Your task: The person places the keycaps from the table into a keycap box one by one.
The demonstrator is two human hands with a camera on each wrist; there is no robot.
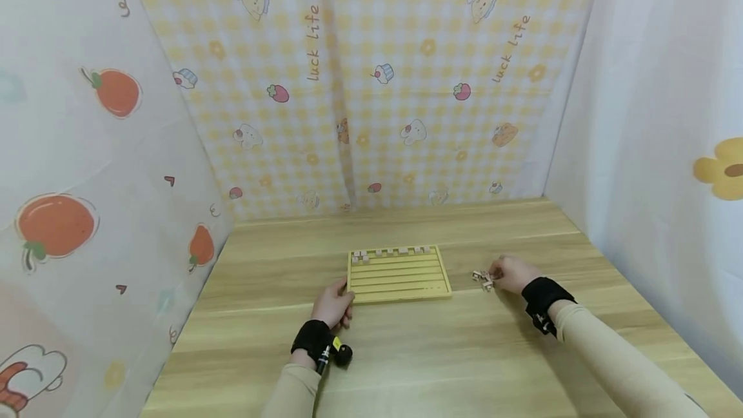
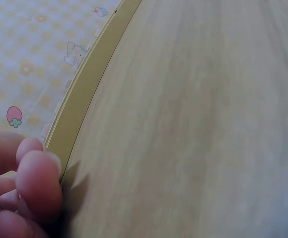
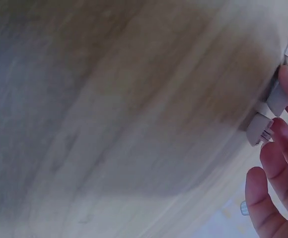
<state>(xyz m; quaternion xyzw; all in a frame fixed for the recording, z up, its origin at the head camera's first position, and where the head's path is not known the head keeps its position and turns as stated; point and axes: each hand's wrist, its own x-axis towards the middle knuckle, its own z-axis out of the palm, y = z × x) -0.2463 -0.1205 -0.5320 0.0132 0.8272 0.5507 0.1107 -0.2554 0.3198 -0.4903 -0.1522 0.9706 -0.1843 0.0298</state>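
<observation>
A shallow yellow tray (image 1: 400, 279) with several lengthwise grooves lies on the table. Small pale tiles (image 1: 403, 251) stand along its far groove, and a couple more sit at the left of the second. My left hand (image 1: 333, 305) grips the tray's near left corner; the left wrist view shows curled fingertips (image 2: 39, 178) against its yellow rim. Right of the tray, my right hand (image 1: 513, 274) is at a loose cluster of small tiles (image 1: 486, 285). In the right wrist view a pale tile (image 3: 279, 99) sits between thumb and forefinger, beside another marked tile (image 3: 258, 130).
The wood-grain table (image 1: 441, 353) extends around the tray. A checked, printed cloth (image 1: 383, 115) hangs behind it, with white printed cloths (image 1: 104, 166) at both sides. Each wrist wears a black band (image 1: 545, 295).
</observation>
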